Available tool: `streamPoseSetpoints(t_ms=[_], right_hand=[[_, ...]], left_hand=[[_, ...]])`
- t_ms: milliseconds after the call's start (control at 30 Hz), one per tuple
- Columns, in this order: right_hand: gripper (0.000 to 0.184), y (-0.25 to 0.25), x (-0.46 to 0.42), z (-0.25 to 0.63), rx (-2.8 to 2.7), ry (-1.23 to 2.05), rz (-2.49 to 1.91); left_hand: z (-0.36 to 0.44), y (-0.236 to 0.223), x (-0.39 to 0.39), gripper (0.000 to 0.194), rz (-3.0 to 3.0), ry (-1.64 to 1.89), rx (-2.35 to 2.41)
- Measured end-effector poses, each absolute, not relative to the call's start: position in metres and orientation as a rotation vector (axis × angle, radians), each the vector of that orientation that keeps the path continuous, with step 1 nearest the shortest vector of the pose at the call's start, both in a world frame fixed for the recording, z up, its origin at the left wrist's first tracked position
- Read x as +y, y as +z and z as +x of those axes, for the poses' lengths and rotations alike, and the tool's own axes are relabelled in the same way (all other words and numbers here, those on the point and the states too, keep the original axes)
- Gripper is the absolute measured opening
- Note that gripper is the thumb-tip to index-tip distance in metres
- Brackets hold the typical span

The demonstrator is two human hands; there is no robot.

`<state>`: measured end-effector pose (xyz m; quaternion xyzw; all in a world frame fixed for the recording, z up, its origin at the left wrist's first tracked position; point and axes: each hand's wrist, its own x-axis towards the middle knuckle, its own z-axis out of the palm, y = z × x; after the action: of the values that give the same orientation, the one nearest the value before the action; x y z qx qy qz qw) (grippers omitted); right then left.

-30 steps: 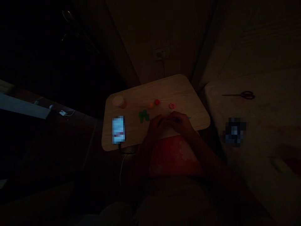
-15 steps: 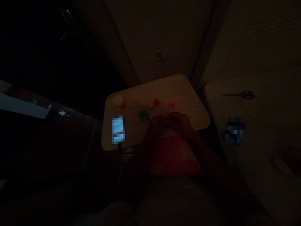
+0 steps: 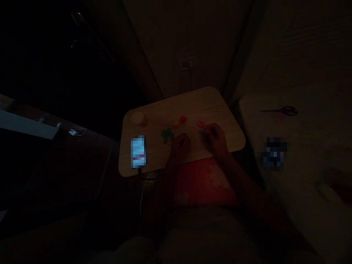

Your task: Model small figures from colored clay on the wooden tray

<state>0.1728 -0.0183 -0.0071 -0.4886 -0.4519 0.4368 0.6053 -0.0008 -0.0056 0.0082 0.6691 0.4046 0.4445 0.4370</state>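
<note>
In dim light, my left hand (image 3: 180,146) rests over the small wooden table (image 3: 162,159) with its fingers curled in. Whatever it may hold is hidden. To its left lies a green piece (image 3: 167,135) with several lobes. My right hand (image 3: 216,138) is apart from the left, its fingertips pinched together low over the tabletop. Something small and dark shows at those fingertips, too dim to name. Just beyond them lies a pink-red flower-like ring (image 3: 201,123). A red round piece (image 3: 183,119) and an orange piece (image 3: 176,123) sit side by side farther back.
A lit phone (image 3: 138,151) with a cable lies at the table's left, and a pale-lidded tub (image 3: 139,119) stands behind it. Scissors (image 3: 283,110) lie on the pale surface at right. A wall socket (image 3: 188,62) with a plugged-in cord is behind the table.
My hands were together over the table's front and have moved apart. The right went right and a little forward, the left slightly left. The pieces on the table stayed put.
</note>
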Motion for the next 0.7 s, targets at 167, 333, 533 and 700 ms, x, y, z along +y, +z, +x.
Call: streamPoseSetpoints(t_ms=[167,333,533,700], right_hand=[[0.012,-0.0052,-0.019,0.1709,-1.231,1.052,-1.103],[0.013,-0.0012,-0.0199,0.1714,-1.124,1.114,-1.083],[0.011,-0.0028,-0.0199,0.1726,-1.224,1.04,-1.108],[0.021,-0.001,-0.0204,0.1732,-1.275,0.991,-1.171]], left_hand=[[-0.0023,0.0069,-0.0049,0.035,1.681,1.134,0.948],[-0.0024,0.0034,-0.0021,0.014,1.69,1.199,0.957],[-0.0047,0.0044,-0.0003,0.015,1.726,1.245,1.005],[-0.0046,0.0029,-0.0015,0.017,1.686,1.231,0.953]])
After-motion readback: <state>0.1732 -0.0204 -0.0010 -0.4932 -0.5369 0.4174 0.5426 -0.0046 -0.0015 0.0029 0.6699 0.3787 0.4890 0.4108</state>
